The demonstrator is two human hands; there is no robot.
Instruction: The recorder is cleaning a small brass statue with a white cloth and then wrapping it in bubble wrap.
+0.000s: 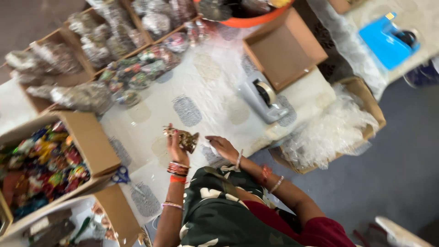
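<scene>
We hold a small brass-coloured ornament (185,138) in our left hand (175,148), fingers closed around it, above the white patterned cloth (215,87). Our right hand (221,145) rests just beside it on the cloth, fingers loosely spread and holding nothing. Behind stands a grey tape dispenser (263,98), near an empty brown box (283,50). At the left, a cardboard box of colourful wrapped items (41,167); blue scissors (121,176) lie beside it. At the right, a box of clear plastic bags (329,132).
</scene>
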